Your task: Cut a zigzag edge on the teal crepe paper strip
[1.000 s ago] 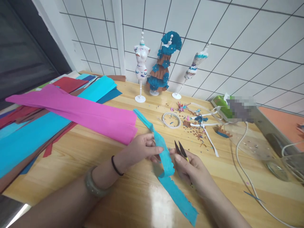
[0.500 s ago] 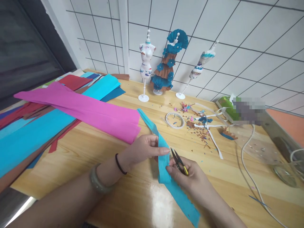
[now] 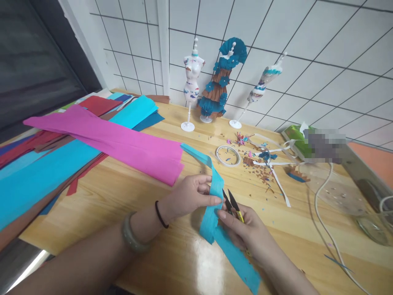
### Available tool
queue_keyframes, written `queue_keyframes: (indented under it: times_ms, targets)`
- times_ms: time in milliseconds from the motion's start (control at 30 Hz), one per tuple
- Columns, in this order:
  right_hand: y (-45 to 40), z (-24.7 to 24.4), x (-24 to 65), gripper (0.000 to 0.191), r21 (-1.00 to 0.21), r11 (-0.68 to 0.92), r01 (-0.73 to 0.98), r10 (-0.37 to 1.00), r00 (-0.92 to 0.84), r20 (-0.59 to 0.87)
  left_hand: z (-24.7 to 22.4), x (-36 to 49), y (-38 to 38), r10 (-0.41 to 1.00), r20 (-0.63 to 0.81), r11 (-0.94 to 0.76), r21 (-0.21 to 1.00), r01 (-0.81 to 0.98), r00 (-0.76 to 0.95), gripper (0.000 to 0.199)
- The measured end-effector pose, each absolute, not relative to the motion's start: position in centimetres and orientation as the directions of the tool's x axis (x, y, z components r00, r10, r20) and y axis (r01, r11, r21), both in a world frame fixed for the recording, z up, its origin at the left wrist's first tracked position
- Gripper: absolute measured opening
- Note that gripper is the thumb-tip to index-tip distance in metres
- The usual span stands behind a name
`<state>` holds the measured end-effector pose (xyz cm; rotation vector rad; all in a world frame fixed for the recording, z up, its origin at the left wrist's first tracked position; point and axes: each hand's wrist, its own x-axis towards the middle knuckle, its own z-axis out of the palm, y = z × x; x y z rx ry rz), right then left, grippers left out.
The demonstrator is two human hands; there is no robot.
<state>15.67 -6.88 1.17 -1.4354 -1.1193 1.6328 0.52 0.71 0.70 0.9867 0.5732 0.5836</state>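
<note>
Between my hands runs a long turquoise strip of crepe paper [image 3: 217,185], looped below my fingers, its one end trailing toward the pink sheet and its other hanging toward the table's front. My left hand [image 3: 195,194] pinches the strip between thumb and fingers. In my right hand [image 3: 242,225] is a pair of scissors [image 3: 232,201] with black blades and yellow on the handle; the blades point up and away, slightly parted, beside the strip. The right thumb also presses on the strip's edge. The scissors' handles are mostly hidden by the fingers.
Pink crepe paper [image 3: 132,141] lies over a pile of coloured sheets [image 3: 52,172] on the left. Two bare dress-form stands [image 3: 192,78] and one in a paper dress [image 3: 219,86] stand along the wall. A tape roll [image 3: 227,156], paper scraps [image 3: 264,170] and a cable [image 3: 321,221] lie to the right.
My left hand has shifted slightly along the strip, and the loop below it now bulges more to the left. The scissors have tilted a little. The whole view has shifted slightly.
</note>
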Motion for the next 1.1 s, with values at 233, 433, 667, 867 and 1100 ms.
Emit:
queue_keyframes:
  times_ms: [233,433,667,867,1100]
  targets:
    - [-6.9,0.0,15.7,0.032,-0.920,-0.391,0.007,0.918,-0.071,-0.391,0.3,0.7,0.7,0.671,-0.106,0.397,0.887,-0.235,0.734,0.037]
    - [-6.6,-0.5,16.0,0.031,-0.931,-0.325,0.167,0.943,-0.018,-0.332,0.0,0.6,0.9,0.648,-0.124,0.360,0.919,-0.159,0.752,0.035]
    - [-6.2,0.1,16.5,0.031,-0.918,-0.311,0.246,0.948,0.010,-0.319,-0.7,0.6,1.3,0.654,-0.102,0.320,0.935,-0.152,0.749,0.027]
    - [-6.0,0.6,16.9,0.033,-0.929,-0.324,0.177,0.944,0.000,-0.329,-0.3,0.5,1.6,0.673,-0.093,0.344,0.917,-0.199,0.734,0.024]
    - [-6.6,1.4,17.1,0.039,-0.941,-0.288,0.180,0.930,-0.183,-0.320,0.2,0.1,2.0,0.716,-0.085,0.347,0.905,-0.247,0.693,0.031]
